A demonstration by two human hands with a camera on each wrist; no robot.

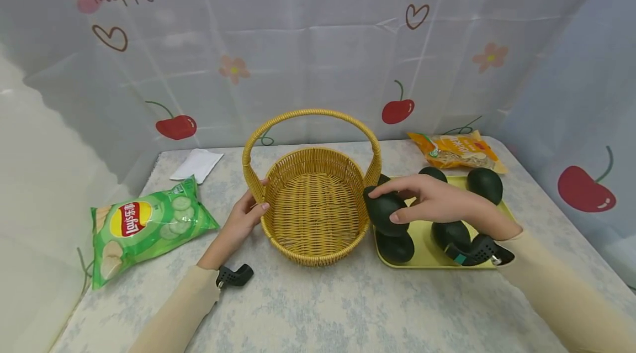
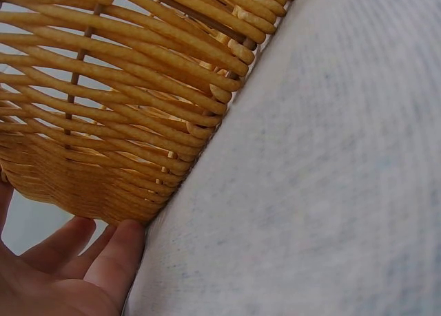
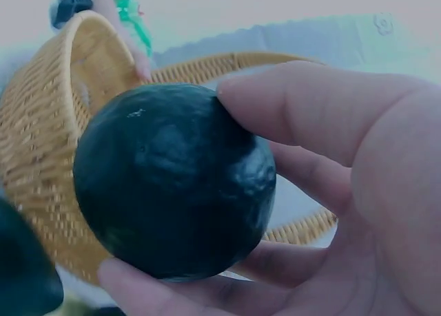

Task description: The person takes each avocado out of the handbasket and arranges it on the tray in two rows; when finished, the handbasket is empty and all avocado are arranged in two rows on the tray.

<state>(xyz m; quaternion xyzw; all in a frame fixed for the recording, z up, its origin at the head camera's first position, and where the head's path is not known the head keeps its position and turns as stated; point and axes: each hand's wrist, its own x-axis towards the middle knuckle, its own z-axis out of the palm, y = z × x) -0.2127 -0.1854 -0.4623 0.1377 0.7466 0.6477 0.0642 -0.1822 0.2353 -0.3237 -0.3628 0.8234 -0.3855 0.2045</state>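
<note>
Sleeved arms at a wicker basket (image 1: 318, 215), dark avocado in hand.
Right hand (image 1: 437, 201) clasps the avocado (image 1: 385, 209) over the tray (image 1: 422, 256), beside the rim; left hand (image 1: 245, 215) grips the rim. Risk: smooth skin may slip from the fingers.

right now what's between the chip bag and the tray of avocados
In the head view, the wicker basket sits between the chip bag and the tray, with the left hand holding its near rim.

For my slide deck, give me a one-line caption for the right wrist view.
Right hand grips a dark green rounded avocado beside the yellow woven wicker basket.
</note>
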